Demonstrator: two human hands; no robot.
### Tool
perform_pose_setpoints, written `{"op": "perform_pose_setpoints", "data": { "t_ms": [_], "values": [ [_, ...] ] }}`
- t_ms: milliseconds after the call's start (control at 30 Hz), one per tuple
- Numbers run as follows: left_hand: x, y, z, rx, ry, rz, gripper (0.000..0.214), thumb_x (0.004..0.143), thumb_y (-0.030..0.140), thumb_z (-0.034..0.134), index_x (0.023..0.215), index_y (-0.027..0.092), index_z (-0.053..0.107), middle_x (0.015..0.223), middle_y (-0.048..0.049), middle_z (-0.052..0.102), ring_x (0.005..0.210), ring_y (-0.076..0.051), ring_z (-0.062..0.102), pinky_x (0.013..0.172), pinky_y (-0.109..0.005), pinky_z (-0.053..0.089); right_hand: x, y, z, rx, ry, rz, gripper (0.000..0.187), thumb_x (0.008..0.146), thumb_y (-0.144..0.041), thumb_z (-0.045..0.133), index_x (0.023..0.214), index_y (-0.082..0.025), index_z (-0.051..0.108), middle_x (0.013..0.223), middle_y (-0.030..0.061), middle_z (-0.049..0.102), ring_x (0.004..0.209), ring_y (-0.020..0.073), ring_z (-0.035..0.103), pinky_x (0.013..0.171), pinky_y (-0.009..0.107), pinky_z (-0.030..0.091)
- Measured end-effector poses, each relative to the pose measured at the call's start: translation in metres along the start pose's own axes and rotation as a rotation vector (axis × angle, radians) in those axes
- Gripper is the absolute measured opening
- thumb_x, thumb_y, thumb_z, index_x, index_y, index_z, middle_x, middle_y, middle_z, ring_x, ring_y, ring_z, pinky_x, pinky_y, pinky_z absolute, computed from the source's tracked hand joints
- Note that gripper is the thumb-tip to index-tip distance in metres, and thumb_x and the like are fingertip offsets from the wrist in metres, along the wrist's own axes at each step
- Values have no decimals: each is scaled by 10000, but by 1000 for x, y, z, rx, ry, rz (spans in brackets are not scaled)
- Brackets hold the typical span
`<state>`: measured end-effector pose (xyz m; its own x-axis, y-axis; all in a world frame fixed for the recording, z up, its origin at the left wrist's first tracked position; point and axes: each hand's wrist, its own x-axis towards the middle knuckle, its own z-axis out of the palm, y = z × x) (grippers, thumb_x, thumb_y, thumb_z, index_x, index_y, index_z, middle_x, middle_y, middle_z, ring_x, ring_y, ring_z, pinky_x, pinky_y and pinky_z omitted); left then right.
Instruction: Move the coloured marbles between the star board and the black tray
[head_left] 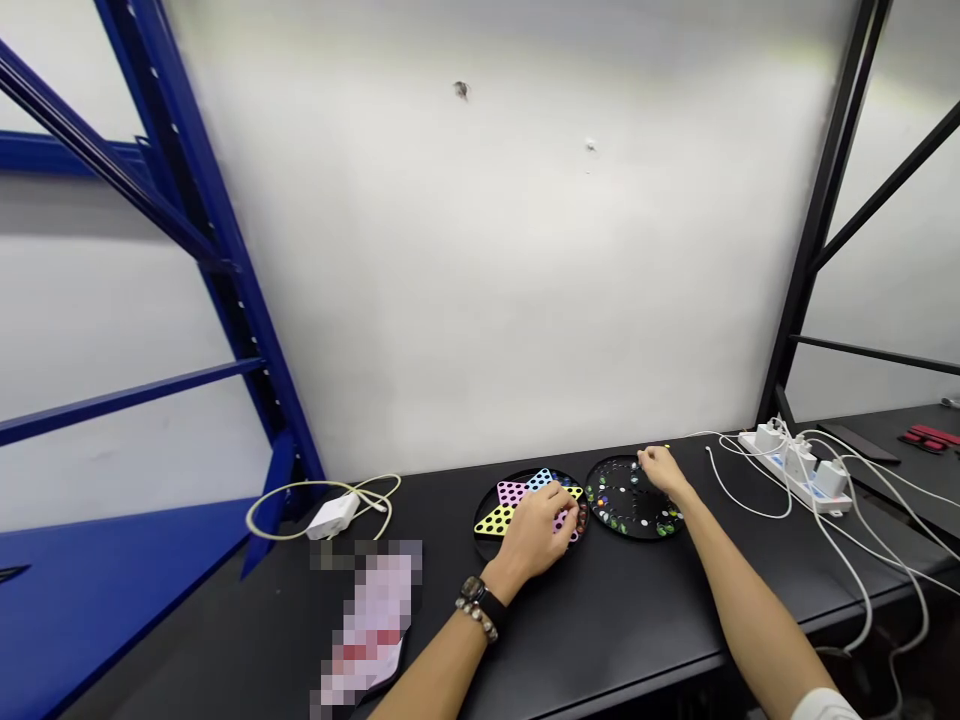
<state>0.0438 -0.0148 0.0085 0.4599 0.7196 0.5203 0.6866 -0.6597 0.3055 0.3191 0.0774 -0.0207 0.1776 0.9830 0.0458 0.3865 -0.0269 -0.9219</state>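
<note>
A round black board (501,500) carries a star of yellow, pink and blue dotted points, and it lies on the black table (600,640). My left hand (532,530) rests over the board's middle with curled fingers, covering much of the star. Whether those fingers hold anything is hidden. A watch and a beaded bracelet sit on my left wrist (478,606). Beside the board lies a round black tray (626,510) scattered with small coloured marbles (616,515). My right hand (660,468) hovers at the tray's far edge, its fingertips drawn together.
A white power strip (795,470) with plugged-in adapters and tangled white cables lies at right. A white charger (334,515) with a looped cable sits at left, near a pixelated flat object (367,625). A blue shelving upright (217,300) stands at left; a white wall backs the table.
</note>
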Motion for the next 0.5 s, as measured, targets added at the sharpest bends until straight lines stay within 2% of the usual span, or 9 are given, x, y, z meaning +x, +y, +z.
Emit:
{"op": "perform_pose_setpoints", "data": {
  "t_ms": [100,167,267,367,433,500],
  "values": [
    [0,1,-1,3,-1,3,196,921,251,457,781,212,589,867,-25,635,774,-168,577,693,-295,400,-3,6,3,-471,34,-70,216,884,-353,469,734,-200,495,752,41,592,731,168,557,599,242,348],
    [1,1,-1,3,2,2,189,918,246,462,781,212,588,866,-22,637,775,-166,577,691,-295,397,-7,4,4,-641,-54,-68,169,906,-348,455,850,-208,530,889,68,636,842,202,590,660,268,368],
    [1,0,1,-2,7,0,185,913,244,468,777,214,590,853,-18,634,771,-164,573,694,-294,399,-14,-2,9,-809,-206,-67,136,915,-302,450,959,-214,544,1000,97,648,896,234,608,715,306,382],
    [0,-1,2,-14,16,0,184,908,245,472,773,215,595,843,-19,630,761,-162,569,694,-292,408,-18,-7,14,-896,-252,-70,144,910,-259,459,1005,-197,549,1036,127,647,912,256,616,737,326,388],
    [0,-1,2,-25,15,0,184,906,245,472,772,216,595,841,-20,631,761,-163,570,698,-293,414,-17,-9,15,-843,-231,-88,166,935,-277,424,1003,-191,549,1025,124,649,932,251,613,747,318,393],
    [0,0,1,-33,8,1,191,908,250,466,770,217,593,844,-24,634,763,-166,572,701,-295,418,-13,-9,13,-733,-158,-102,233,975,-315,345,1024,-196,539,1026,112,650,955,233,608,753,301,398]
  ]
}}
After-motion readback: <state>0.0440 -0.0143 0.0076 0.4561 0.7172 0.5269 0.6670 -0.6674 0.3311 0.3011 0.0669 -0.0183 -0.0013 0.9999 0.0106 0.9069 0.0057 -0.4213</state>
